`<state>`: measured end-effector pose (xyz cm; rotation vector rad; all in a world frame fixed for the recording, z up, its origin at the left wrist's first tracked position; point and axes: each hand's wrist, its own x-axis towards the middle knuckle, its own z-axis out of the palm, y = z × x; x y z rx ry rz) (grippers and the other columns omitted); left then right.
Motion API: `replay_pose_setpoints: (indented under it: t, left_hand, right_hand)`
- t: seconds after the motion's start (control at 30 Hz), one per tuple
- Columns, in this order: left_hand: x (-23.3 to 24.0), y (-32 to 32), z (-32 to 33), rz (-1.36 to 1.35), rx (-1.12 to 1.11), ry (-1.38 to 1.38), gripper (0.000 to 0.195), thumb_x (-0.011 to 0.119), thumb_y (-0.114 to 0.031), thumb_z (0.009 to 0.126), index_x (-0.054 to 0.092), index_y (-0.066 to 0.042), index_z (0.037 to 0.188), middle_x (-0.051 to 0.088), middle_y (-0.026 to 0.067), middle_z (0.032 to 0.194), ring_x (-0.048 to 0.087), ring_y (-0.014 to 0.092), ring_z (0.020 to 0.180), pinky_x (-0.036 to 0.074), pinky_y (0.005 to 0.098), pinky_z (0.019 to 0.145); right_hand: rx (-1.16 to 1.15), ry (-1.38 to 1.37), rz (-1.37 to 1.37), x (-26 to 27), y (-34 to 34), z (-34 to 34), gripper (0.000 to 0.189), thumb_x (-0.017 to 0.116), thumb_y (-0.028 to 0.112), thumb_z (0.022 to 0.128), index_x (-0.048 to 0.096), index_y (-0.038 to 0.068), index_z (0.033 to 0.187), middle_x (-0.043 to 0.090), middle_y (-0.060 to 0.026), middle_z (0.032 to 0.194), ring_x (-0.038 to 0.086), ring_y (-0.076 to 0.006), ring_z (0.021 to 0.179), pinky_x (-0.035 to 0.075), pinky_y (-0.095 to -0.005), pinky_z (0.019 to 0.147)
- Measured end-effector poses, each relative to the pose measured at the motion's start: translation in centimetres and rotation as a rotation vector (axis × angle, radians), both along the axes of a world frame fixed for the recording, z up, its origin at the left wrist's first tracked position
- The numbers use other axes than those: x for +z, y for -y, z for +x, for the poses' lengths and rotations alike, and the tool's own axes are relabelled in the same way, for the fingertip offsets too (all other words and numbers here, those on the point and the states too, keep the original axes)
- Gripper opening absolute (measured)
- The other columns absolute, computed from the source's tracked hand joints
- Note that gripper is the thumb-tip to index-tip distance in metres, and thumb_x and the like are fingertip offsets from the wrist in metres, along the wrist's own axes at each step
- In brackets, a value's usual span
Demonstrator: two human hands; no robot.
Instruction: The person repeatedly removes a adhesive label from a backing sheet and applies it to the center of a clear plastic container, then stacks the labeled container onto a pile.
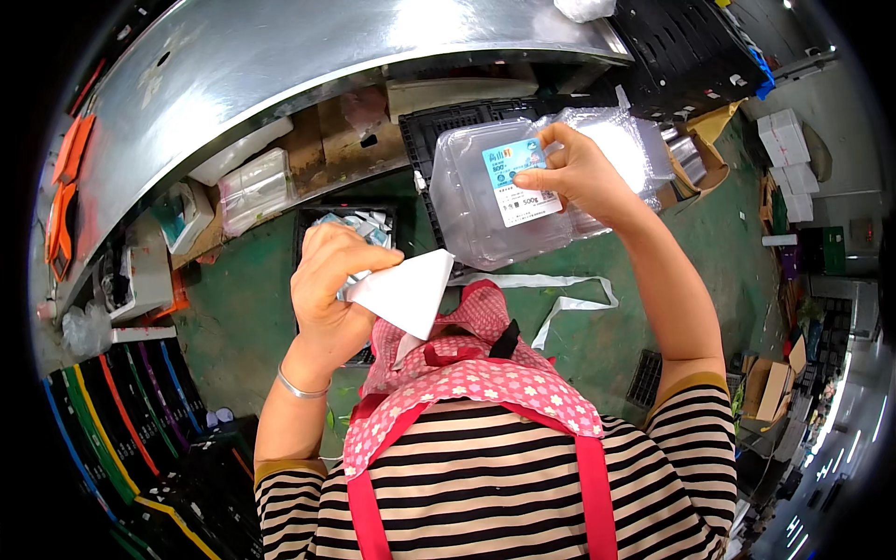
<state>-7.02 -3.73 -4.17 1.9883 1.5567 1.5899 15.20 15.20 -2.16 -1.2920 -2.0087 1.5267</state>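
My left hand (332, 280) grips a bent, folded white paper piece (409, 290), its wide end pointing toward the clear plastic tray. At the upper right, my right hand (570, 168) touches a blue and white printed label (514, 164) on the nearest clear plastic tray (469, 210), with the thumb on the label's face and the fingers behind or at its edge. More clear trays lie beside it, partly under my wrist, on a black plastic crate (423, 140). A white strip (581, 301) trails over the floor below the trays.
A steel worktable (294, 49) curves across the top, with packs of clear plastic (259, 189) on its lower shelf. A black crate of label pieces (381, 220) stands behind my left hand. Black crates (119, 413) are stacked at lower left; an open cardboard box (710, 164) stands right.
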Motion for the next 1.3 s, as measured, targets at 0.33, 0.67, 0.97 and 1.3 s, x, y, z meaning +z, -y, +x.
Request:
replay_pose_setpoints:
  t: [0.33, 0.67, 0.97, 1.3]
  left_hand:
    - [-1.4, 0.6, 0.4, -0.108, -0.036, 0.195, 0.03, 0.069, 0.006, 0.066, 0.057, -0.005, 0.092, 0.057, 0.0091, 0.086, 0.055, 0.022, 0.077, 0.045, 0.0312, 0.068]
    - [1.1, -0.4, 0.0, 0.001, -0.135, 0.004, 0.021, 0.08, -0.008, 0.062, 0.065, -0.008, 0.077, 0.06, 0.0096, 0.091, 0.061, 0.025, 0.094, 0.047, 0.0467, 0.091]
    - [3.0, -0.2, 1.3, -0.044, -0.069, -0.011, 0.018, 0.069, -0.003, 0.074, 0.055, -0.008, 0.084, 0.045, 0.0044, 0.079, 0.045, 0.015, 0.069, 0.036, 0.0252, 0.061]
    - [4.4, -2.2, 4.6, -0.124, -0.023, 0.145, 0.017, 0.072, -0.007, 0.074, 0.056, -0.003, 0.077, 0.054, 0.0088, 0.076, 0.058, 0.02, 0.066, 0.046, 0.0275, 0.058]
  right_hand:
    - [0.056, 0.63, 0.827, -0.4, 1.8, -1.3, 0.078, 0.082, 0.033, 0.065, 0.042, 0.002, 0.125, 0.062, -0.0177, 0.097, 0.06, -0.0309, 0.09, 0.045, -0.0416, 0.074]
    - [-0.293, 0.67, 0.803, -1.0, 0.4, 6.4, 0.082, 0.075, 0.045, 0.064, 0.048, 0.005, 0.13, 0.054, -0.0253, 0.117, 0.051, -0.0384, 0.11, 0.042, -0.044, 0.091]
    - [-0.636, 0.098, 0.832, 3.9, -3.8, 11.8, 0.072, 0.079, 0.031, 0.066, 0.052, 0.003, 0.126, 0.056, -0.019, 0.121, 0.052, -0.0281, 0.114, 0.041, -0.0362, 0.096]
    - [-0.418, 0.956, 0.467, -18.6, -20.2, 23.8, 0.089, 0.053, 0.076, 0.07, 0.028, 0.032, 0.144, 0.018, -0.0197, 0.151, 0.016, -0.0361, 0.14, 0.014, -0.058, 0.108]
